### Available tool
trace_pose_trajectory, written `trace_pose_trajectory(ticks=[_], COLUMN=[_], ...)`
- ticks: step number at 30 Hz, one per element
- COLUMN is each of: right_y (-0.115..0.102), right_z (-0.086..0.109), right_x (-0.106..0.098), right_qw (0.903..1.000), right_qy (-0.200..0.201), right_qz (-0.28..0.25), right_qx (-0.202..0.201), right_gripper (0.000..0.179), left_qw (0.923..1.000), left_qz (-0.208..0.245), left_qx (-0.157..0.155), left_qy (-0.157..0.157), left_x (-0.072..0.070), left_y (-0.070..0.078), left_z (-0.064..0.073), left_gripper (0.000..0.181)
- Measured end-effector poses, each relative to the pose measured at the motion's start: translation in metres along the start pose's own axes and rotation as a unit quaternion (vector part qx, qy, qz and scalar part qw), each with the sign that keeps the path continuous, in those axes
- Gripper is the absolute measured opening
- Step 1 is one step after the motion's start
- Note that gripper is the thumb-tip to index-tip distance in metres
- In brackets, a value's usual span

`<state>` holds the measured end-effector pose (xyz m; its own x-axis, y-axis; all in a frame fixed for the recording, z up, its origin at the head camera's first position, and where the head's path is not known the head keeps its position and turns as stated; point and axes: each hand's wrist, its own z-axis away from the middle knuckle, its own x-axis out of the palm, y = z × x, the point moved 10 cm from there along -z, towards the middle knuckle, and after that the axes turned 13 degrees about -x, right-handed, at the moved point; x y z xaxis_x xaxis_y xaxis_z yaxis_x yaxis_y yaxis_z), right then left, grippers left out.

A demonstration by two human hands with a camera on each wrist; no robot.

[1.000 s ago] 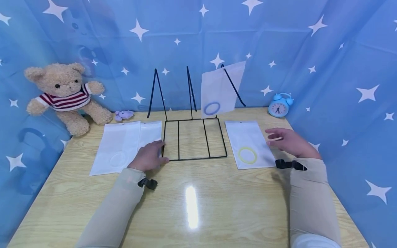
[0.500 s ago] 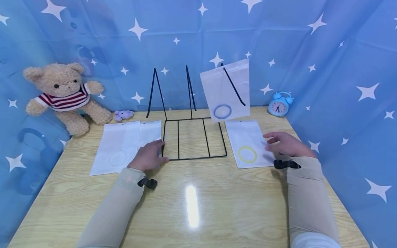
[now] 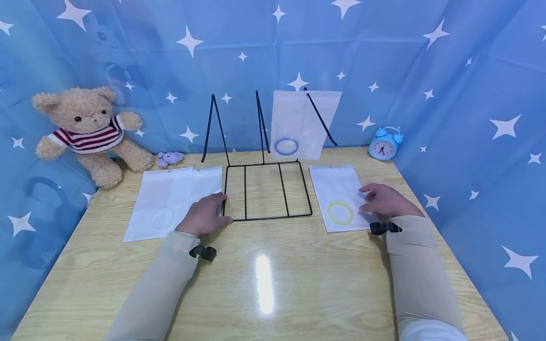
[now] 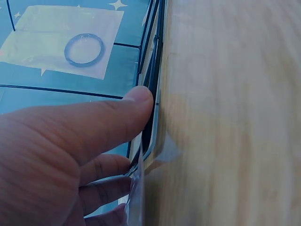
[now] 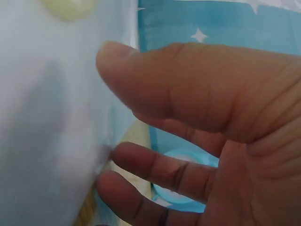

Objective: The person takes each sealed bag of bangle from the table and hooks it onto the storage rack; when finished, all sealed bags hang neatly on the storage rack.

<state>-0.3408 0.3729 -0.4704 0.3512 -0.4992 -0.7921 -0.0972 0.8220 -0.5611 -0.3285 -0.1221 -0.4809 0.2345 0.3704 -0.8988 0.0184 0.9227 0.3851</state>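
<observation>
My left hand [image 3: 204, 214] holds the front left corner of the black wire rack [image 3: 268, 218]; in the left wrist view the thumb [image 4: 134, 106] lies on the frame and the other fingertips sit at its side. My right hand [image 3: 386, 199] is at the right edge of a white zip bag [image 3: 334, 182] with a yellow ring [image 3: 340, 212]. In the right wrist view its thumb [image 5: 136, 70] is over the bag, fingertips beside the edge, a gap between. Another bag [image 3: 298, 118] with a blue ring [image 3: 286, 146] hangs from the rack's right prong.
Two overlapping white bags [image 3: 158, 196] lie left of the rack, the nearer with a pale ring. A teddy bear [image 3: 89, 128] and a small purple toy [image 3: 170, 158] are at the back left. A blue alarm clock [image 3: 384, 144] stands back right, before the starry curtain.
My right hand has moved left, its thumb now over the bag with the yellow ring. The hanging bag has swung right, then back left. My left hand stays on the rack.
</observation>
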Motion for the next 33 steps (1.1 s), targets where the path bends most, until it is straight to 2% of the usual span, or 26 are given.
trace_pose_trajectory(ticks=[9, 18, 23, 29, 33], right_y=[0.002, 0.002, 0.0, -0.008, -0.013], right_z=[-0.008, -0.008, -0.008, -0.009, -0.011], right_x=[0.006, 0.011, 0.014, 0.016, 0.011], right_qw=[0.9977, 0.9968, 0.9981, 0.9997, 0.9998], right_qy=[0.0, -0.003, -0.006, -0.016, -0.001], right_qz=[0.058, 0.037, 0.014, 0.014, 0.012], right_qx=[0.034, 0.071, 0.059, 0.014, -0.015], right_gripper=[0.073, 0.088, 0.08, 0.053, 0.044], left_qw=[1.0, 1.0, 1.0, 0.9999, 0.9999], left_qz=[0.003, 0.007, 0.008, 0.01, 0.009], left_qx=[-0.002, -0.004, -0.003, -0.006, -0.005], left_qy=[-0.001, -0.003, -0.004, -0.01, -0.009], left_x=[0.0, -0.001, 0.0, 0.0, 0.0], left_y=[-0.001, -0.001, 0.0, -0.001, -0.001], left_z=[-0.001, 0.0, 0.0, 0.0, 0.0], left_gripper=[0.077, 0.077, 0.077, 0.078, 0.078])
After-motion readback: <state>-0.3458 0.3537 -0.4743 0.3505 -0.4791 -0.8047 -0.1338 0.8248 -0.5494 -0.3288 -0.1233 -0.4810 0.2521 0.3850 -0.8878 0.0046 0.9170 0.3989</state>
